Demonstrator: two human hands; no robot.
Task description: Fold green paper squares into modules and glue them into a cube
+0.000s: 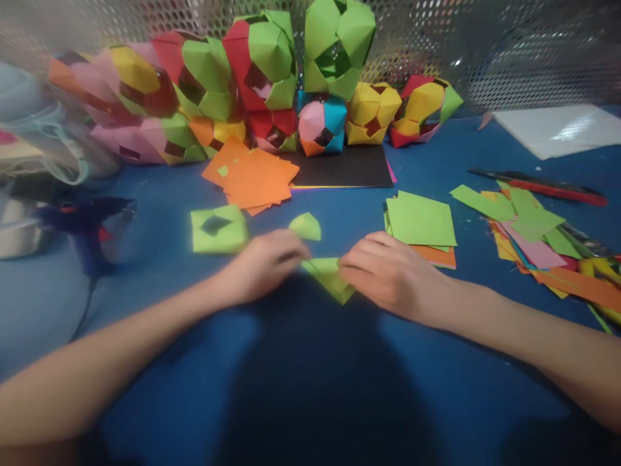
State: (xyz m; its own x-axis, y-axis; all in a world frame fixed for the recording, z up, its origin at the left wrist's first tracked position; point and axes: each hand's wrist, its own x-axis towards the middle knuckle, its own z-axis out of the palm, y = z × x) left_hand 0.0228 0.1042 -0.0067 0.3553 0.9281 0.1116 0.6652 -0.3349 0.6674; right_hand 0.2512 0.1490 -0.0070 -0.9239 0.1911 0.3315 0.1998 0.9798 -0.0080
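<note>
Between my hands lies a green sheet of paper (332, 278), folded to a triangle with its point toward me. My left hand (266, 264) has its fingers closed at the paper's left corner. At the right corner, my right hand (391, 275) pinches the paper with fingers curled together. Just beyond sits a small folded green piece (305, 226), close to my left fingertips. A folded green unit (219, 230) with a dark opening stands left of my left hand. Past my right hand is a stack of green squares (421, 220) over orange ones.
Several folded paper balls (272, 58) line the back by a perforated metal panel (417, 39). Orange squares (259, 178) overlap a black sheet (339, 168). A glue gun (87, 226) stands left; scissors (543, 184) and paper scraps (538, 239) lie right.
</note>
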